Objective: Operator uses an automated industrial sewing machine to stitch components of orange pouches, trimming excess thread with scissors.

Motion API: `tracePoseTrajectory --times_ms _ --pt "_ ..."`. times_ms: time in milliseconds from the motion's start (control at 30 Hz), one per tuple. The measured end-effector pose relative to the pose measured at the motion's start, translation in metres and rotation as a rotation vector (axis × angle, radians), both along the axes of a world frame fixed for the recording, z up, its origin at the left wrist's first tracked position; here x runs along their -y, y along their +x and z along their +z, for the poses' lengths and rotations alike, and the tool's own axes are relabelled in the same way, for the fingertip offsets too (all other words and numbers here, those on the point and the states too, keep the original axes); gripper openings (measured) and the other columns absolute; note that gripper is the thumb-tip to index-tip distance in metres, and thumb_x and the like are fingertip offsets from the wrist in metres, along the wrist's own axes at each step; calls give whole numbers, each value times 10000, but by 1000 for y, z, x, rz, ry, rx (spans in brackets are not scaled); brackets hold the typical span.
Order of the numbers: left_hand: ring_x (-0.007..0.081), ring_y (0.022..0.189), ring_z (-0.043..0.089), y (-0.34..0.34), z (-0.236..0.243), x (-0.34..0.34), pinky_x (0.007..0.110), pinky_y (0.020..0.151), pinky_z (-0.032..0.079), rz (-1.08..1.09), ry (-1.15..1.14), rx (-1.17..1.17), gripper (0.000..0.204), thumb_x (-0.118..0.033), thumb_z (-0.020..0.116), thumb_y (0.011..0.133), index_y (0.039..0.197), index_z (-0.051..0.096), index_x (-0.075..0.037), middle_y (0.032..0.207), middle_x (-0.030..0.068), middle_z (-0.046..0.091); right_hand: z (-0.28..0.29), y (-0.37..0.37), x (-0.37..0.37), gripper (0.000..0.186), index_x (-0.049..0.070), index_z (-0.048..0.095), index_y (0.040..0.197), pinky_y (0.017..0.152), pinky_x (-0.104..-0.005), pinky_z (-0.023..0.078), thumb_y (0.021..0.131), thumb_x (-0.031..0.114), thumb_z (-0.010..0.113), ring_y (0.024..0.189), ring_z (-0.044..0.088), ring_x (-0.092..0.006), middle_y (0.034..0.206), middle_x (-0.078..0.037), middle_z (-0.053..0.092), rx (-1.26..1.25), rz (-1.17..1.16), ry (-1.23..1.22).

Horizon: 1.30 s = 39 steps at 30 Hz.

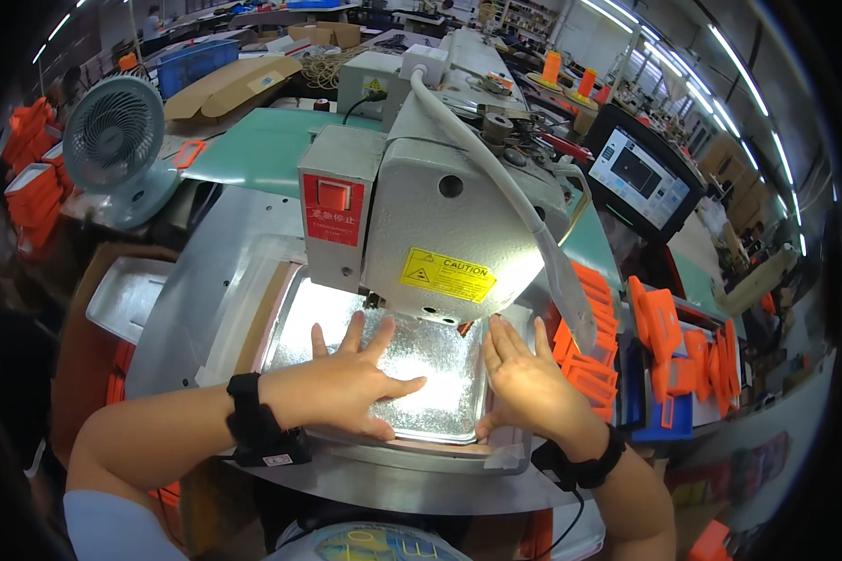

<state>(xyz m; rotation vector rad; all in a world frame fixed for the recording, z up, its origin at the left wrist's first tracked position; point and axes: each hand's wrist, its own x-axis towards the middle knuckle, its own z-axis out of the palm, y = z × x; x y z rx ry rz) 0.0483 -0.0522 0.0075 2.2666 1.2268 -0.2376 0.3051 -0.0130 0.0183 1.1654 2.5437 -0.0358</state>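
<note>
The grey industrial sewing machine head [440, 215] is hiding the far edge of the shiny silver foil sheet [430, 360] lying in the machine's frame. The left hand [346, 383] and right hand [524, 374] are pressing flat, fingers spread, on the sheet, gripping nothing.

Sewing machine head [440, 215] hangs low over the far half of the silver foil sheet [421, 360], so only a thin gap under it; near half of the sheet is open from above, apart from where the left hand [346, 383] and right hand [524, 379] lie flat on it. Right side is crowded: stacks of orange parts [589, 341] sit just beside the right hand, with a white hose [524, 215] slanting down over them. Left of the sheet the metal table plate [196, 290] lies bare, the fan [117, 140] well apart.
</note>
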Motion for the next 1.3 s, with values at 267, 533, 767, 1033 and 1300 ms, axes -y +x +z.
tracePoseTrajectory --times_ms 267,533,767,1033,1300 --pt "664 1388 -10 -2 4 1 814 1005 160 5 -17 -28 769 -526 738 780 1465 456 -320 1551 393 59 -3 2 0 1298 -167 317 1416 1186 -603 116 496 568 863 1465 254 -360 1520 -319 293 -37 16 -9" --pt "646 1400 -20 -9 4 1 811 1012 152 6 -18 7 772 -517 742 775 1463 461 -310 1551 391 70 1 -8 0 1301 -169 310 1422 1193 -588 111 508 583 849 1455 272 -370 1496 -325 332 11 22 -13" --pt "645 1402 -22 -8 3 -1 812 1013 144 -2 -21 -5 758 -519 728 791 1468 450 -319 1550 391 73 -2 -3 -1 1298 -169 332 1408 1187 -592 135 493 595 847 1444 291 -379 1484 -324 348 -44 38 -3" --pt "654 1395 -13 -8 -4 0 819 1008 135 -20 16 20 750 -523 717 803 1471 441 -323 1549 390 80 -9 8 -2 1286 -166 365 1383 1163 -625 181 462 581 861 1414 333 -391 1439 -318 397 -166 63 0" --pt "642 1404 11 -23 5 -1 802 1030 143 -12 -7 -20 727 -531 705 814 1465 450 -329 1554 373 100 -13 -5 -3 1268 -164 390 1369 1146 -633 210 474 610 844 1299 456 -373 1280 -274 514 -210 97 10"
